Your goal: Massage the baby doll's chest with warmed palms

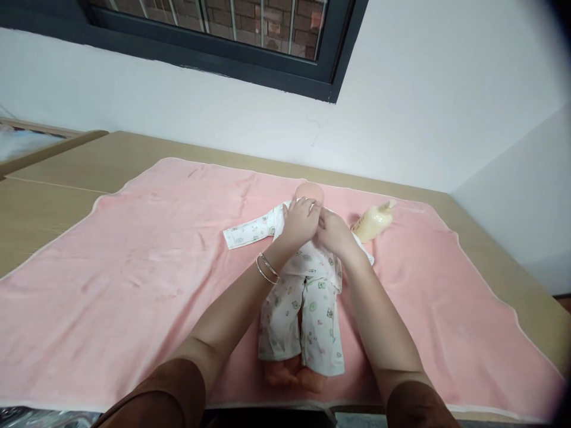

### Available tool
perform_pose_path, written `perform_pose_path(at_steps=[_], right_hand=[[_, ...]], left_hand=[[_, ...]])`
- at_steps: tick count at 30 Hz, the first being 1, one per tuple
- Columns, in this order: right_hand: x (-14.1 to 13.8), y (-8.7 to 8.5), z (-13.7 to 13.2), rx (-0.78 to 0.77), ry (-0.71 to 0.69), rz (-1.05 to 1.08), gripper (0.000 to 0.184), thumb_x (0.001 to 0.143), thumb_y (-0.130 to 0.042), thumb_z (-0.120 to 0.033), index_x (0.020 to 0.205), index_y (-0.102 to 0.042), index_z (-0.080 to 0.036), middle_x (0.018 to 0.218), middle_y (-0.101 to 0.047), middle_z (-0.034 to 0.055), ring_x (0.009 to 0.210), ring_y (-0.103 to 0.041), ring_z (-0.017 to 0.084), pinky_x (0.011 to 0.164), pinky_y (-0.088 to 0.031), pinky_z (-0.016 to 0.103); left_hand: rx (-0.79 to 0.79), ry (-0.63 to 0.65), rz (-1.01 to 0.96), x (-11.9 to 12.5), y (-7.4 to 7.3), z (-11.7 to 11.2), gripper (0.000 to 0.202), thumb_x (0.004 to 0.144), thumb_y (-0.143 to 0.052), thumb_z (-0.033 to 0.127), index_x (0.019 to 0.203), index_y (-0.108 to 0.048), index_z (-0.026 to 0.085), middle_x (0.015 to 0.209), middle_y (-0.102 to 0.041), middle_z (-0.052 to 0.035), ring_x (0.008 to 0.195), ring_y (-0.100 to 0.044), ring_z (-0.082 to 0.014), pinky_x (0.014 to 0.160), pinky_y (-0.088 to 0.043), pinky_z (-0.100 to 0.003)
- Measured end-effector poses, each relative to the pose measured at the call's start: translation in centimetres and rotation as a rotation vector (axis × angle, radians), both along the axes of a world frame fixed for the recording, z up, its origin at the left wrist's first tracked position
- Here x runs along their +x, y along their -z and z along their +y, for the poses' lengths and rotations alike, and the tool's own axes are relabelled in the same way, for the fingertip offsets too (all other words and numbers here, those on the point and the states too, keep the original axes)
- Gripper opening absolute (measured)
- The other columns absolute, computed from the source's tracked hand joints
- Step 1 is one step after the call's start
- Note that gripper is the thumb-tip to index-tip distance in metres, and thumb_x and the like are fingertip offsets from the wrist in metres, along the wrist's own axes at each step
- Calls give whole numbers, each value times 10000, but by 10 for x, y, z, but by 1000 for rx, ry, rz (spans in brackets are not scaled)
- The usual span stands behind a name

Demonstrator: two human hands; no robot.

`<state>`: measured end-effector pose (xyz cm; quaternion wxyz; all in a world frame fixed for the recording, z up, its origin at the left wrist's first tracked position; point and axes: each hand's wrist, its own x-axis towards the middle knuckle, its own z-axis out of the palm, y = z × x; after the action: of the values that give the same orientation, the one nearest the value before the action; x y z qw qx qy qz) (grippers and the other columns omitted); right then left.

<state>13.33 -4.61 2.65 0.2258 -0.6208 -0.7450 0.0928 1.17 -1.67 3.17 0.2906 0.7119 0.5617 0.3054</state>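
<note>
A baby doll [309,191] lies on its back on a pink blanket [147,261], head towards the wall, feet [292,375] towards me. It wears white printed trousers [307,321] and a matching top with one empty sleeve [250,230] stretched left. The doll's bare arm [373,222] sticks out to the right. My left hand [300,221], with bracelets on the wrist, and my right hand [333,233] are both closed on the top's fabric at the doll's chest, just below its chin.
The blanket covers a light wooden table [53,196] set against a white wall under a dark-framed window [250,41]. A wooden rail [49,145] shows at the far left. The table's right edge runs close to a side wall.
</note>
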Motion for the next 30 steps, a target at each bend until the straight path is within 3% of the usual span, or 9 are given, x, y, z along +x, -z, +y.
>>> perform_pose_path(at_steps=[3, 5, 8, 10, 13, 16, 21, 25, 30], right_hand=[[22, -23, -8, 69, 73, 130, 543, 1007, -505, -322, 1502, -665, -167, 1577, -646, 130, 1498, -567, 308, 1262, -437, 447], [40, -36, -13, 137, 190, 188, 564, 1007, -513, -371, 1505, -659, -150, 1600, -620, 143, 1524, -535, 322, 1280, -412, 483], [68, -48, -18, 234, 364, 262, 561, 994, -487, -378, 1474, -674, -156, 1507, -685, 154, 1420, -616, 332, 1218, -466, 512], [85, -49, -16, 268, 478, 272, 577, 978, -466, -361, 1476, -663, -147, 1411, -731, 170, 1316, -673, 336, 1158, -508, 525], [104, -44, -10, 288, 553, 218, 621, 985, -428, -373, 1521, -608, -116, 1487, -671, 210, 1363, -637, 349, 1160, -494, 551], [111, -35, -3, 236, 544, 150, 615, 1011, -420, -414, 1506, -605, -99, 1543, -625, 238, 1489, -540, 358, 1219, -430, 563], [108, -29, 1, 169, 568, 2, 544, 1062, -320, -338, 1382, -698, -114, 1414, -731, 222, 1480, -583, 328, 1327, -201, 660], [107, -27, 2, 190, 591, -37, 543, 1040, -329, -290, 1376, -714, -107, 1428, -729, 222, 1511, -563, 313, 1350, -138, 662], [103, -25, 2, 188, 609, -55, 582, 1000, -340, -249, 1429, -687, -63, 1437, -722, 237, 1540, -537, 301, 1361, -143, 636]], left_hand=[[-35, 71, -101, 2, -13, -15, 434, 1127, -323, 377, 1333, -688, 266, 1639, -589, -44, 1659, -328, -306, 1400, -129, -564], [-135, 159, -317, 4, -22, -24, 473, 1130, -298, 437, 1328, -688, 256, 1575, -644, -67, 1601, -429, -300, 1372, -244, -514], [-533, 369, -791, 12, -32, -37, 665, 1099, -205, 622, 1384, -659, 230, 1465, -700, -147, 1467, -591, -343, 1223, -463, -518], [-853, 486, -1038, 26, -34, -44, 766, 1048, -190, 725, 1441, -619, 226, 1416, -703, -187, 1369, -666, -376, 1117, -536, -539], [-1113, 517, -1276, 59, -30, -52, 729, 1017, -262, 767, 1508, -542, 307, 1353, -705, -157, 1196, -749, -354, 995, -584, -517], [-1184, 522, -1442, 92, -26, -49, 609, 1055, -266, 697, 1493, -528, 365, 1271, -723, -117, 1068, -772, -317, 933, -599, -508], [-1183, 432, -1553, 117, -27, -25, 598, 1084, -245, 625, 1394, -598, 256, 1225, -741, -138, 1061, -754, -317, 898, -615, -494], [-1190, 419, -1571, 114, -28, -18, 615, 1072, -265, 626, 1347, -638, 222, 1211, -747, -158, 1087, -749, -328, 896, -622, -481], [-1201, 308, -1433, 86, -21, -37, 535, 1067, -345, 519, 1342, -655, 182, 1284, -740, -184, 1176, -742, -308, 964, -612, -444]])
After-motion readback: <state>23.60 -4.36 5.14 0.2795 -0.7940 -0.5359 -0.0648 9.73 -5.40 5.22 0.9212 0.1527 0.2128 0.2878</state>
